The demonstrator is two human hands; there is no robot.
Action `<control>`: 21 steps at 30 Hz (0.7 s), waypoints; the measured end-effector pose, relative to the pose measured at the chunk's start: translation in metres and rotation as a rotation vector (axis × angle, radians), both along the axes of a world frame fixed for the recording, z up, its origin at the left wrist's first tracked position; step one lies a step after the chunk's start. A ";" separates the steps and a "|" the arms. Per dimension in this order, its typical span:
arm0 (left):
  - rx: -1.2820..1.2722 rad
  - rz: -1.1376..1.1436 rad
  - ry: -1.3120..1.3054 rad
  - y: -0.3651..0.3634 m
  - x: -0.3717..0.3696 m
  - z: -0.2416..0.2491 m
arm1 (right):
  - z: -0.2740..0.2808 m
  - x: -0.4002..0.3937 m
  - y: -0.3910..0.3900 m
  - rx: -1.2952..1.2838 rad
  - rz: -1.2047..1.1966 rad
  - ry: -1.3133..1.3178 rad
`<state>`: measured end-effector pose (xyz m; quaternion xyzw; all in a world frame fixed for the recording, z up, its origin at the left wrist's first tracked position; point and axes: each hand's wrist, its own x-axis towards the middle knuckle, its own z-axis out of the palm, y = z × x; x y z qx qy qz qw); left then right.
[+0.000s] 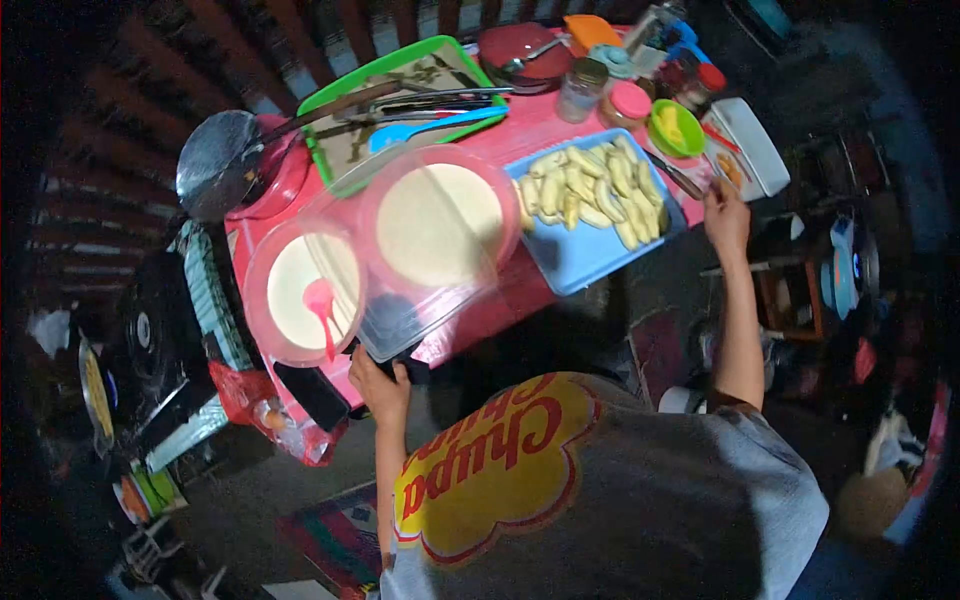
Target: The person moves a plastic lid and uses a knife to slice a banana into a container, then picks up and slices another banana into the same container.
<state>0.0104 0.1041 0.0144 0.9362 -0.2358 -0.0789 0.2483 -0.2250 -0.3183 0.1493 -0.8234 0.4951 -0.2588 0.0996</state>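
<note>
My left hand [381, 388] is closed on the near corner of a clear plastic tray [425, 318], which looks tilted and overlaps two pink bowls. Pale batter fills the large bowl [440, 225] and the smaller bowl [290, 290]; a pink ladle [319, 298] rests in the smaller one. My right hand [728, 217] is over the table's right side, its fingers closed at the end of a brown-handled knife [677, 178]. Beside that knife, a blue tray [575, 262] carries many peeled bananas [590, 185]. My right fingertips are small and partly hidden.
A green tray [322, 165] with long utensils and a blue spatula [430, 128] lies at the back. Jars [582, 92], a green bowl [677, 128] and a white container [752, 150] crowd the right. A dark pan [222, 165] stands left; a red plastic bag [245, 392] hangs at the left edge.
</note>
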 end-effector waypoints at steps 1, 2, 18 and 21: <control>0.025 -0.021 0.003 0.004 0.002 -0.006 | -0.017 -0.022 -0.001 0.040 -0.035 0.057; 0.018 -0.028 -0.003 0.006 0.003 -0.004 | -0.034 -0.039 -0.005 0.079 -0.061 0.109; -0.229 -0.156 0.719 -0.131 -0.035 0.124 | -0.152 -0.061 -0.175 0.115 0.209 0.463; -0.273 -0.317 0.590 -0.197 -0.032 0.121 | -0.135 -0.077 -0.174 0.192 0.206 0.450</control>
